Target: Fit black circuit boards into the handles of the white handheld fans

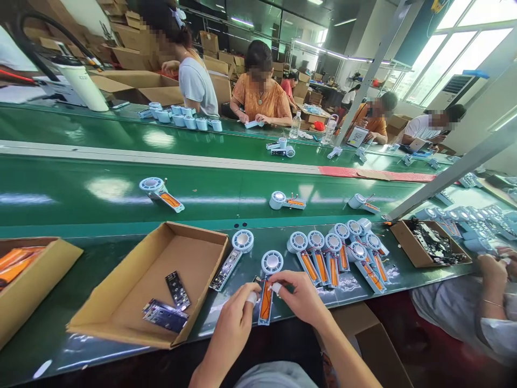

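Observation:
A light-blue handheld fan (272, 262) lies in front of me with its round head away from me. Its handle is uncovered, showing an orange battery (265, 304) and thin wires. My left hand (237, 308) is closed at the left side of the handle, a small dark piece showing by its fingertips; what it grips is unclear. My right hand (299, 295) pinches at the handle's upper right edge, near the wires. White covers sit on fingers of both hands. Just left lies another fan (243, 241), a circuit board along its handle.
An open cardboard box (121, 312) holds several circuit boards (177, 291). More fans (333, 242) with orange batteries cluster at right, by a box of dark parts (430, 242). Spaced fans (152, 185) lie on the green belt (226, 188). A co-worker's hands (493, 267) are at far right.

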`<state>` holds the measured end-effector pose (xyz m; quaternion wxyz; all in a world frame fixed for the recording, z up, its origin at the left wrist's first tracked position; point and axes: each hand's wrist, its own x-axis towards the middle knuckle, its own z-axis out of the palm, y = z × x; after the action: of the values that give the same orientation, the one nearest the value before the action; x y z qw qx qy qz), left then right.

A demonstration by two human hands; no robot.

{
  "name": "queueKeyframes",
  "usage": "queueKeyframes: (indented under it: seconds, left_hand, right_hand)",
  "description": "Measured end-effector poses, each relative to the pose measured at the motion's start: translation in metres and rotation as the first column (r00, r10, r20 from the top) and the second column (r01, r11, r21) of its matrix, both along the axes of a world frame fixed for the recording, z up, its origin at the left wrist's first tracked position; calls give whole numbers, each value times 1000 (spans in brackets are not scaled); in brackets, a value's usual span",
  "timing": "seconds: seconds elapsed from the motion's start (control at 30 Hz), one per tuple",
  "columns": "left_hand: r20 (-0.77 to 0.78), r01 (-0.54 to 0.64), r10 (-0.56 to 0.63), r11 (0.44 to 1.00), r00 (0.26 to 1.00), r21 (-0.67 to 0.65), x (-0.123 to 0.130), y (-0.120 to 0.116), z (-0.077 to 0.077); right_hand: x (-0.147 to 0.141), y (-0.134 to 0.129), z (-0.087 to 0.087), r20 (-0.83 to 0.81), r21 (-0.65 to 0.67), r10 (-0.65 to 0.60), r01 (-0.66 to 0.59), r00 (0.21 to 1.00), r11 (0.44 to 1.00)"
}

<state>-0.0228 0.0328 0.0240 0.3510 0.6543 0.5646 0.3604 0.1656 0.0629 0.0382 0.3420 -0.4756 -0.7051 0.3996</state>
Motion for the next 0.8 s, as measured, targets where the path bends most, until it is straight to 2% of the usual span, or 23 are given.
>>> queueKeyframes:
  seconds: [0.17,0.3,0.43,0.6,0.73,0.8]
  left_hand:
    - [80,-5,7,1000,997,-24,8,1,7]
    - [108,12,-11,1000,994,-6,12,3,3]
    - [166,-7,18,998,986,-67,11,6,-1]
    - [212,15,34,974,977,-225,10,5,0]
    - [262,-33,92,975,961,-221,11,1,-1]
    - [282,-79,144,970,948,-229,12,-1,-2]
  right_hand:
    - [-4,-3,4,210,205,40,-84,977,975]
    - [-5,-5,6,324,263,50,-140,945,954]
    - [-4,-5,7,342,274,18,-118,939,954]
    - [-5,0,11,225,214,82,-132,971,968]
    - [-10,6,13,60,36,28,-30,998,999]
    - [-12,9,11,-27,-67,-19,17,999,998]
